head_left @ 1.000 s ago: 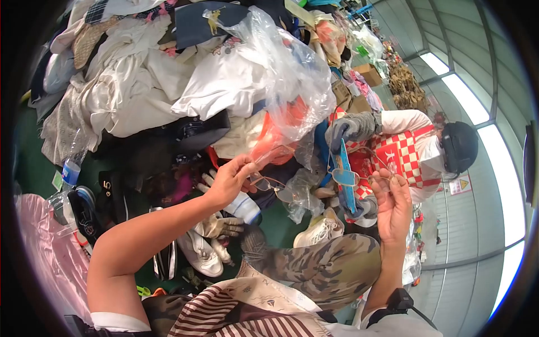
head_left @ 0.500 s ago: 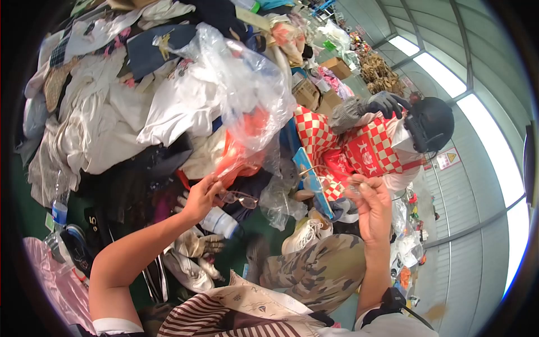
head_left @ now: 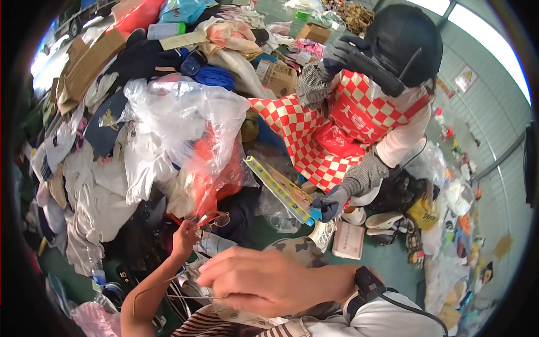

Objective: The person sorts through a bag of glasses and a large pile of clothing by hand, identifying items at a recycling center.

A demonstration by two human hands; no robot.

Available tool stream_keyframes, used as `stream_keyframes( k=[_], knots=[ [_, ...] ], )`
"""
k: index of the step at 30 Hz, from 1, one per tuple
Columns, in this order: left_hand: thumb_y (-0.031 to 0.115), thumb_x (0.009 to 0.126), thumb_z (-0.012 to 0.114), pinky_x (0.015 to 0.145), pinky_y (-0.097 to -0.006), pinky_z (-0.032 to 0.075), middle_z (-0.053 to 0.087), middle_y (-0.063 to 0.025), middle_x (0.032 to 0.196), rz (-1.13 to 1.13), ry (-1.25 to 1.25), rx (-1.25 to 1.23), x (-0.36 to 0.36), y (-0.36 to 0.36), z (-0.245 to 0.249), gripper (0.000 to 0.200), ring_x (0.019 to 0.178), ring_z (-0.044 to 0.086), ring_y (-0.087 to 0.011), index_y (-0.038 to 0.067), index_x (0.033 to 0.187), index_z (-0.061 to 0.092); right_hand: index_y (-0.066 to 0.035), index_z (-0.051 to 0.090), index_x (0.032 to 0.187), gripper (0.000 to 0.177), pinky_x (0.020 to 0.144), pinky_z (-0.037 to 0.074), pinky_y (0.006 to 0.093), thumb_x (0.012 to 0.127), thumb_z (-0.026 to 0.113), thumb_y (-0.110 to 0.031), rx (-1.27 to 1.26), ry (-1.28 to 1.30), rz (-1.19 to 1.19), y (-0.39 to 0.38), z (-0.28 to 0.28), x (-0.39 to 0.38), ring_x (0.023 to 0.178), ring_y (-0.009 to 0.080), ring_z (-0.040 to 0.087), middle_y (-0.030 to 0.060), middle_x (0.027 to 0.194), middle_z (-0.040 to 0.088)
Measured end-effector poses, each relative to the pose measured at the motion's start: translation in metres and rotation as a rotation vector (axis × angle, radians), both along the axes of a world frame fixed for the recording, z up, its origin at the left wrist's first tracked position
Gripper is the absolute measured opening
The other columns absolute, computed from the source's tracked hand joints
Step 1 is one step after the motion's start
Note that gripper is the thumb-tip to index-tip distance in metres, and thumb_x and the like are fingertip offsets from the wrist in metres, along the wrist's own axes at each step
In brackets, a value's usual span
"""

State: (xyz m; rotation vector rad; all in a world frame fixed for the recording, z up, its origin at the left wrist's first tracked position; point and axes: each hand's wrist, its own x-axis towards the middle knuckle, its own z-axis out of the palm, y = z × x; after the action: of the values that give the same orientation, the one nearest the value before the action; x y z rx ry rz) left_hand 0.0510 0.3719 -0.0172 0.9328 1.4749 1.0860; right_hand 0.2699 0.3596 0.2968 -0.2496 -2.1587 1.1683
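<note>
My left hand [head_left: 184, 240] is closed, its fingers pinching a pair of thin-framed eyeglasses [head_left: 222, 219] beside the clothing heap. In the foreground my right hand [head_left: 255, 278] crosses in front of my lap with its fingers curled together. A thin bent wire [head_left: 188, 296] runs out from under those fingers toward my left forearm; its held end is hidden. Just beyond the glasses lie clear plastic film [head_left: 168, 112] and a red-orange plastic bag [head_left: 219, 174].
A co-worker in a checked apron [head_left: 306, 140] is close at front right, one gloved hand [head_left: 331, 202] on a long yellow-and-blue box [head_left: 281, 191]. White garments [head_left: 92, 196] are heaped at left. White shoes [head_left: 323, 233] and a pale box [head_left: 348, 240] rest on the floor.
My right hand has swung left and nearer the camera, bringing the wire along. My view has turned right. The co-worker's gloved hand now shows on the yellow-and-blue box, which has tilted.
</note>
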Motion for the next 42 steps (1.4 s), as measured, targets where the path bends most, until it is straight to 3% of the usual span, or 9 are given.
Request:
stream_keyframes(
  k=[6,10,16,19,21,25,37,39,42],
  knots=[
    [0.009,0.082,0.061,0.059,-0.0225,0.047,0.058,-0.0048,0.091,-0.161,0.662,0.168,0.004,-0.011,0.054,0.027,0.065,0.059,-0.0107,0.003,0.107,0.051,-0.003,0.052,0.094,0.018,0.076,0.05,0.035,0.08,0.063,-0.004,-0.051,0.155,0.009,0.019,-0.02,0.013,0.097,0.0305,0.057,0.0109,0.107,0.058],
    [0.006,0.075,0.07,0.07,-0.0273,0.049,0.057,-0.0104,0.111,-0.247,0.156,-0.011,0.017,-0.018,0.155,0.052,0.078,0.06,-0.014,0.006,0.122,0.045,-0.003,0.052,0.095,0.019,0.078,0.049,0.0353,0.08,0.064,-0.004,-0.17,0.274,-0.029,0.033,-0.022,0.021,0.098,0.0305,0.057,0.012,0.108,0.058],
    [0.015,0.062,0.084,0.079,-0.0369,0.051,0.056,-0.0207,0.108,-0.097,-0.368,0.332,0.036,-0.063,0.259,0.103,0.094,0.06,-0.0268,0.009,0.139,0.016,-0.003,0.051,0.092,0.017,0.073,0.048,0.0341,0.079,0.061,0.0,-0.192,0.477,-0.127,0.04,-0.015,0.023,0.088,0.0295,0.058,0.0116,0.097,0.059],
    [0.024,0.069,0.079,0.075,-0.0367,0.051,0.058,-0.0206,0.1,-0.094,-0.263,0.449,0.031,-0.07,0.27,0.091,0.086,0.061,-0.026,0.006,0.136,0.02,-0.003,0.052,0.091,0.016,0.074,0.047,0.0334,0.078,0.061,0.001,-0.238,0.529,-0.122,0.038,-0.015,0.026,0.087,0.0294,0.057,0.0118,0.097,0.059],
    [0.042,0.081,0.066,0.068,-0.0261,0.044,0.055,-0.0061,0.083,0.033,-0.108,0.465,0.03,-0.071,0.274,0.073,0.08,0.054,-0.0143,0.001,0.13,0.031,-0.003,0.053,0.089,0.015,0.073,0.048,0.0336,0.077,0.062,-0.001,-0.173,0.438,-0.208,0.04,-0.014,0.029,0.088,0.0283,0.057,0.0109,0.098,0.059],
    [0.041,0.095,0.039,0.049,-0.0278,0.047,0.055,-0.0112,0.075,0.183,0.037,0.544,0.03,-0.064,0.27,0.044,0.06,0.055,-0.0189,-0.001,0.106,0.044,-0.003,0.053,0.085,0.017,0.067,0.048,0.0323,0.073,0.065,-0.003,0.058,0.312,-0.371,0.043,-0.015,0.028,0.081,0.0248,0.057,0.0085,0.09,0.058],
    [0.029,0.098,0.032,0.046,-0.0262,0.046,0.059,-0.0129,0.065,0.104,0.128,0.377,0.017,-0.063,0.293,0.04,0.047,0.056,-0.0184,-0.005,0.094,0.052,-0.011,0.053,0.075,0.015,0.048,0.042,0.0264,0.075,0.067,-0.018,0.456,-0.152,-0.459,0.038,-0.021,0.029,0.061,0.0159,0.053,0.0008,0.062,0.043],
    [0.016,0.096,0.034,0.049,-0.0241,0.046,0.06,-0.0115,0.067,0.14,0.022,0.336,0.019,-0.064,0.301,0.031,0.05,0.056,-0.0148,-0.006,0.094,0.056,-0.007,0.057,0.079,0.014,0.046,0.043,0.0285,0.075,0.071,-0.009,0.15,0.016,-0.465,0.041,-0.021,0.028,0.054,0.0212,0.054,0.0049,0.063,0.052],
    [0.008,0.095,0.039,0.056,-0.0223,0.049,0.062,-0.0094,0.073,0.085,-0.09,0.396,0.019,-0.067,0.308,0.024,0.061,0.059,-0.0118,-0.007,0.095,0.057,-0.002,0.057,0.086,0.007,0.05,0.04,0.0203,0.083,0.063,-0.003,-0.314,0.037,-0.469,0.033,-0.014,0.032,0.056,0.0063,0.05,0.0038,0.071,0.06]
  ],
)
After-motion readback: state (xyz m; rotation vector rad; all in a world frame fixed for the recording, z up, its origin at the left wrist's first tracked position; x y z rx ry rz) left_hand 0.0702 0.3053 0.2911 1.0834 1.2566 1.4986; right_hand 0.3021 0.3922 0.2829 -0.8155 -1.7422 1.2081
